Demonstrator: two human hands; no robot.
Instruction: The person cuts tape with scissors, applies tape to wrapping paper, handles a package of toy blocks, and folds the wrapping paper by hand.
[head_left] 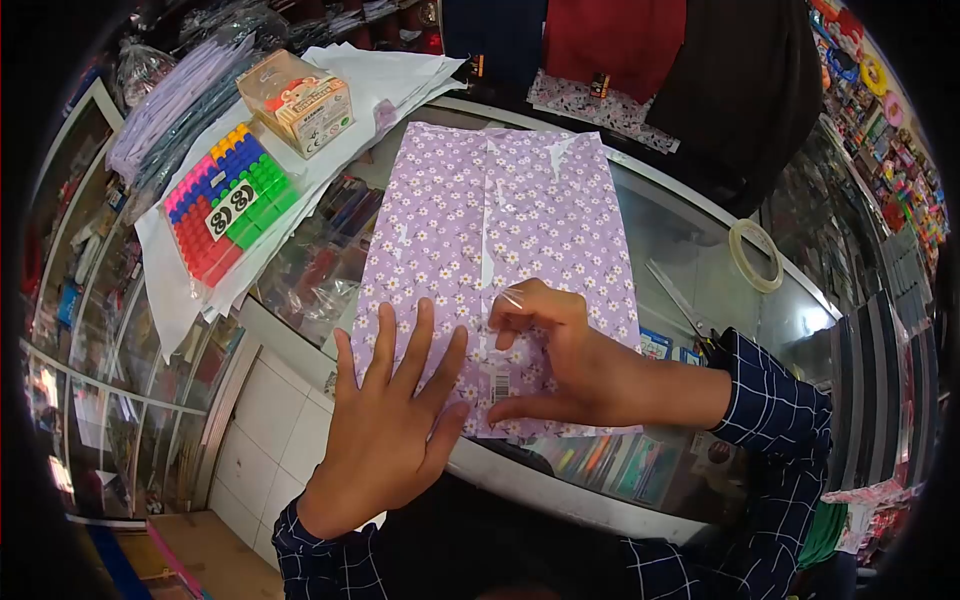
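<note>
The left hand point(390, 440) lies flat on the near end of the flowered paper point(510, 245), fingers spread and gripping nothing. Beside it, the right hand point(575, 370) has bent fingers, its thumb apart, near the barcode point(502, 387). A clear strip (tape, perhaps) shines at the fingertips; whether they pinch it, I cannot tell.

The paper lies on the glass counter point(690, 240), its near end by the counter's front edge. If the left palm slides, I'd expect the lengthwise seam to shift or gape; a strip clinging to the right fingers could wrinkle or tear the paper. Its long axis runs away from the person, in line with that seam, short ends near and far.

Farther out on the right are scissors point(676, 295), then a tape roll point(765, 285).
</note>
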